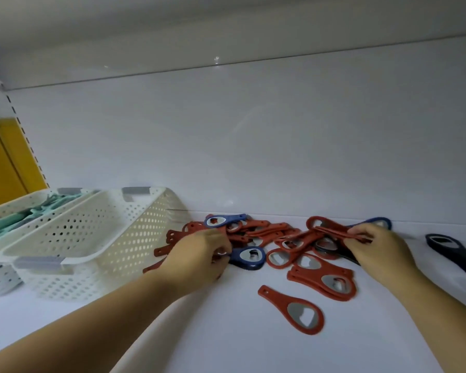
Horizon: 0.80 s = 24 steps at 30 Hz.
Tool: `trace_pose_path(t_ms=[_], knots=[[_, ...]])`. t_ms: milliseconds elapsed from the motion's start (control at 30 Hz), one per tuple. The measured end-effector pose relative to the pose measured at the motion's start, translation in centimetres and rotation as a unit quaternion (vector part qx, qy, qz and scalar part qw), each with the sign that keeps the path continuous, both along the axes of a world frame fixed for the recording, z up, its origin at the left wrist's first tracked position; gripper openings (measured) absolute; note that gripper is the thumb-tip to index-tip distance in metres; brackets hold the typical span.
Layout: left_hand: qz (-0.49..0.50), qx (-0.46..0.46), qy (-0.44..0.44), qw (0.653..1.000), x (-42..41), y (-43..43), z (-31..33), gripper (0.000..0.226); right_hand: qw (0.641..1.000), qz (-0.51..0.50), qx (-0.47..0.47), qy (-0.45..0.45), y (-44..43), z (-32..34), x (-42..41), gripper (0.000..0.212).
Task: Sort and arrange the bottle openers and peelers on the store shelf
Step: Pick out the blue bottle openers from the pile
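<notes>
A heap of red bottle openers [277, 239] lies on the white shelf [226, 345] against the back wall, with blue openers [223, 220] mixed in. One red opener [296, 310] lies alone at the front. My left hand [199, 254] reaches into the heap's left side, fingers curled on a blue opener [249, 258]. My right hand [377, 246] pinches a stack of red openers [334, 230] at the heap's right side. Dark blue openers [452, 250] lie apart at the far right.
An empty white perforated basket [92, 238] stands left of the heap. Behind it a second basket [0, 211] holds several teal peelers [24, 214]. A yellow panel [3, 162] shows past the shelf's left upright.
</notes>
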<state>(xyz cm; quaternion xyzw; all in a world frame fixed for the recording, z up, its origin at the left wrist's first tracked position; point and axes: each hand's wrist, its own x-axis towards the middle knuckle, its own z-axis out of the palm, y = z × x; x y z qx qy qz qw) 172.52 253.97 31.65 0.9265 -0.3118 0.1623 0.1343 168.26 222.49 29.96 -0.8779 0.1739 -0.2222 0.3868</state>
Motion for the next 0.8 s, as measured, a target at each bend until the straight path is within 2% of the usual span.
trace_pose_path(t_ms=[100,233,300,467,567,700,800], knots=[[-0.048,0.097,0.027,0.994,-0.5,-2.1,-0.3,0.038,0.998,0.031,-0.054,-0.008,0.2,0.0,-0.2,0.024],[-0.015,0.194,0.060,0.979,0.8,-2.8,-0.6,0.054,0.975,0.092,-0.202,-0.026,-0.5,0.3,-0.9,0.020],[-0.002,0.221,0.076,0.972,1.7,-2.7,-0.3,0.066,0.967,0.118,-0.224,-0.003,-0.7,0.7,-1.3,0.020],[-0.013,0.270,0.049,0.961,2.9,-3.7,1.0,0.051,0.970,0.128,-0.179,0.105,-0.8,0.5,-1.6,0.062],[-0.031,0.336,-0.032,0.941,3.3,-4.2,1.0,0.034,0.963,0.106,-0.211,0.127,-0.6,0.0,-1.1,0.057],[-0.006,0.297,-0.034,0.954,2.9,-4.8,0.9,0.030,0.964,0.099,-0.233,0.083,-0.4,-0.1,-0.6,0.047],[0.033,0.199,-0.020,0.979,2.8,-4.8,0.6,0.031,0.963,0.086,-0.247,0.062,-0.2,-0.3,-0.1,0.044]])
